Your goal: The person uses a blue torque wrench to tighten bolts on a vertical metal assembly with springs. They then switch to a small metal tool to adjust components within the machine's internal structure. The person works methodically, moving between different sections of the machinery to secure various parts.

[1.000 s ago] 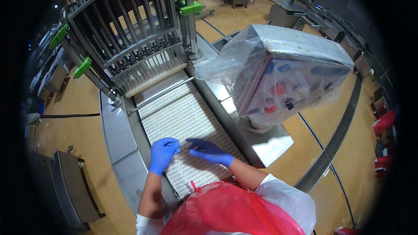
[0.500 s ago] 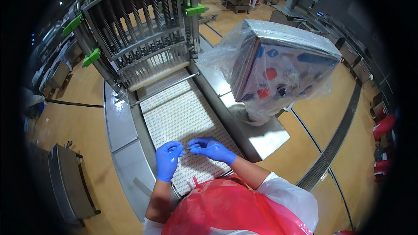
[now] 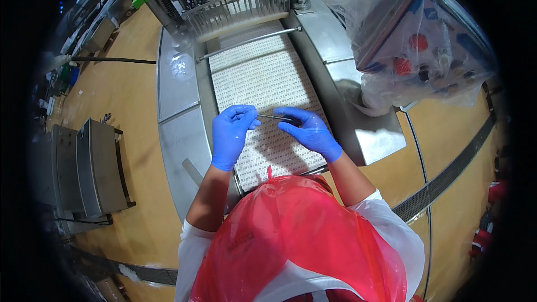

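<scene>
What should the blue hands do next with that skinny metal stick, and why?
Probably lower the thin metal rod toward the white perforated belt. The left hand and the right hand each pinch an end of it, holding it level just above the belt, so setting it down there looks like the nearest small step.

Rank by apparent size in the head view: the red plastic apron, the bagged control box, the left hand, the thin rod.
1. red plastic apron, though it is nearest the camera
2. bagged control box
3. left hand
4. thin rod
</scene>
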A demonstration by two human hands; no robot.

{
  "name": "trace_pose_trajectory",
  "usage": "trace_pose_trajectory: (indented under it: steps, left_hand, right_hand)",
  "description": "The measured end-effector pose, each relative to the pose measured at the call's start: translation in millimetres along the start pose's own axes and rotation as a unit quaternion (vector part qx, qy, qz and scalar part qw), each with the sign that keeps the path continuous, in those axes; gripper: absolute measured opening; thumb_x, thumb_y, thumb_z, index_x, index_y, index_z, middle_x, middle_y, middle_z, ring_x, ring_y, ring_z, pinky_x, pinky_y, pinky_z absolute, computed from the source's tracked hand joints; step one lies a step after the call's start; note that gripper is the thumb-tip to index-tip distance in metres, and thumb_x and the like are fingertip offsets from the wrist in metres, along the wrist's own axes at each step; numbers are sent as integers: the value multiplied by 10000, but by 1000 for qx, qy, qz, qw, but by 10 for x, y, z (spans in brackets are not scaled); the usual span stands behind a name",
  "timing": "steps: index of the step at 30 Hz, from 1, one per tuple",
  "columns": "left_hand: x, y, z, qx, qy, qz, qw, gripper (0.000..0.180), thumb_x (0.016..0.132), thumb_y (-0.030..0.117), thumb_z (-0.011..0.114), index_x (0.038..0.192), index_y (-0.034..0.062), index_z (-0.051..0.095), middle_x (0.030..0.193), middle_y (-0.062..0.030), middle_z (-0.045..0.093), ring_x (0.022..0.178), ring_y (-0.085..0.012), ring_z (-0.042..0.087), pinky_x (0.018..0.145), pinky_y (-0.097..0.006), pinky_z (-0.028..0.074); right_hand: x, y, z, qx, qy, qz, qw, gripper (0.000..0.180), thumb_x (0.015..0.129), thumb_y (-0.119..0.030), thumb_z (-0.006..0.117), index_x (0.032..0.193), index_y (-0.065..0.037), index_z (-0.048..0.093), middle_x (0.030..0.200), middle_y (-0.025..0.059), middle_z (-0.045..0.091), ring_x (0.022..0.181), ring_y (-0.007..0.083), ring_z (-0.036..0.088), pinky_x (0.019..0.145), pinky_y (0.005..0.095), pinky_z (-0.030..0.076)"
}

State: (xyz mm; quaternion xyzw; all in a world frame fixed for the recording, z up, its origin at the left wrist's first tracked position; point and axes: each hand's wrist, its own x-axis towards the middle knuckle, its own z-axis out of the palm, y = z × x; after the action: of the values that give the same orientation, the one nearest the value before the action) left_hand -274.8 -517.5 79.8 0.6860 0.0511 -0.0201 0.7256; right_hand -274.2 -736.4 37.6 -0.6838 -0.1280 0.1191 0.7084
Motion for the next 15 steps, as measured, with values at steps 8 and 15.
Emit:
trace_pose_trajectory:
  steps: [8, 15]
  left_hand:
    - [54, 2, -75, 3, 26, -1, 1000, 223, 927, 113, 721, 1077, -49, 687, 901, -83, 706, 757, -143, 686, 701, -245, 548]
    - [31, -5, 56, 13, 7, 3, 1000, 206, 939, 107, 705, 1081, -41, 685, 895, -83, 707, 763, -137, 685, 710, -247, 553]
  right_hand:
    - [-51, 155, -257, 60, 30, 3, 998, 389, 907, -75, 727, 1276, -22, 615, 1112, 56, 674, 999, 125, 651, 884, 268, 529]
    - [-27, 28, -166, -143, 53, -31, 988, 192, 935, -94, 702, 1097, 9, 705, 1011, 50, 721, 933, 121, 665, 853, 268, 526]
